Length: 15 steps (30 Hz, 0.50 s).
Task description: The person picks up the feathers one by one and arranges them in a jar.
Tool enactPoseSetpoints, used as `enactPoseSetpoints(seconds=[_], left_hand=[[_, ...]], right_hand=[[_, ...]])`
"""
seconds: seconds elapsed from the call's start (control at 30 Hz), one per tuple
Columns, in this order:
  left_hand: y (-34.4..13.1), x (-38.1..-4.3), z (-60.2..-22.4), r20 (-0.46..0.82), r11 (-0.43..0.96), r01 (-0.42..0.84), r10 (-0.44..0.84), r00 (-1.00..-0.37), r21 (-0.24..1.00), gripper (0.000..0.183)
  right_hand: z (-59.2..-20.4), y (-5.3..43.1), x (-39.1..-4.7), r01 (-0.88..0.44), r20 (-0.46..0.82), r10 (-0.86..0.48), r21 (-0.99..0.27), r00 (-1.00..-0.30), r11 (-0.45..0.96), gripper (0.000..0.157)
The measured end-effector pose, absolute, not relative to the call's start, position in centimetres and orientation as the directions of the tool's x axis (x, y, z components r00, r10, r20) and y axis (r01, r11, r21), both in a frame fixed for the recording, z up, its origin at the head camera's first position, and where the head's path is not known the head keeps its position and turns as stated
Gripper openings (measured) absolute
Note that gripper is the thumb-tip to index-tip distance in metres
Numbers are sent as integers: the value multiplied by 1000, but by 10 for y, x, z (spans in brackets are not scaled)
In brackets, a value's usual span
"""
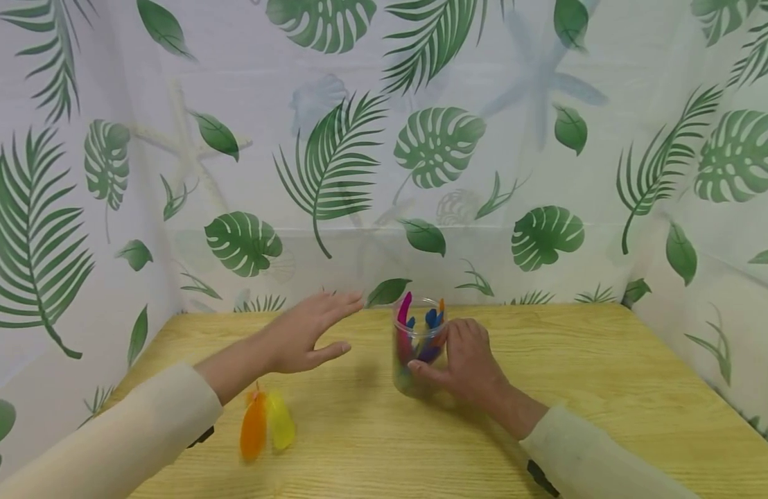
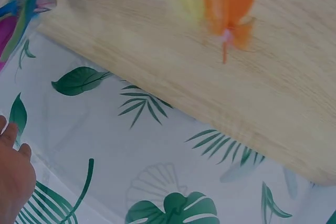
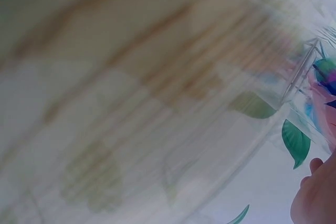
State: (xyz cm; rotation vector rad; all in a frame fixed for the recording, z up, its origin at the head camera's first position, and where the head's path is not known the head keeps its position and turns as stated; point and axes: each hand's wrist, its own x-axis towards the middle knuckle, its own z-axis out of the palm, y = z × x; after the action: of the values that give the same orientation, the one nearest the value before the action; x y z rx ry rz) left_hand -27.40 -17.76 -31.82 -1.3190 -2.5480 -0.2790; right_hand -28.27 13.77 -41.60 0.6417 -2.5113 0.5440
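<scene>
A clear plastic jar (image 1: 404, 385) stands toward the back of the table, holding several feathers (image 1: 405, 312) in pink, blue, purple and orange. My right hand (image 1: 470, 364) grips the jar's right side, thumb across its front. To the left of the jar my left hand (image 1: 309, 334) is held out with straight fingers and holds nothing. An orange feather (image 1: 253, 431) and a yellow feather (image 1: 282, 421) lie side by side on the table, nearer me than the left hand. The left wrist view catches the jarred feathers (image 2: 21, 19) at its upper left corner.
The wooden table (image 1: 583, 388) reaches back to a white cloth backdrop (image 1: 359, 263) printed with green leaves, which also closes in both sides. Much of the right wrist view is a blurred, see-through wood-like pattern.
</scene>
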Motion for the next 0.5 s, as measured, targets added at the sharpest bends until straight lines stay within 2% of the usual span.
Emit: enactPoseSetpoints(seconds=[0.17,0.5], left_hand=[[-190,-266,-326,285,559,829,799,-529,-26,65],[-213,-250,-340,228,576,816,800,-555,-35,65]], right_hand=[[-416,138,-282,-528,541,-334,-253,-772,810,59],[-415,137,-282,-512,523,-327,-258,-787,819,60]])
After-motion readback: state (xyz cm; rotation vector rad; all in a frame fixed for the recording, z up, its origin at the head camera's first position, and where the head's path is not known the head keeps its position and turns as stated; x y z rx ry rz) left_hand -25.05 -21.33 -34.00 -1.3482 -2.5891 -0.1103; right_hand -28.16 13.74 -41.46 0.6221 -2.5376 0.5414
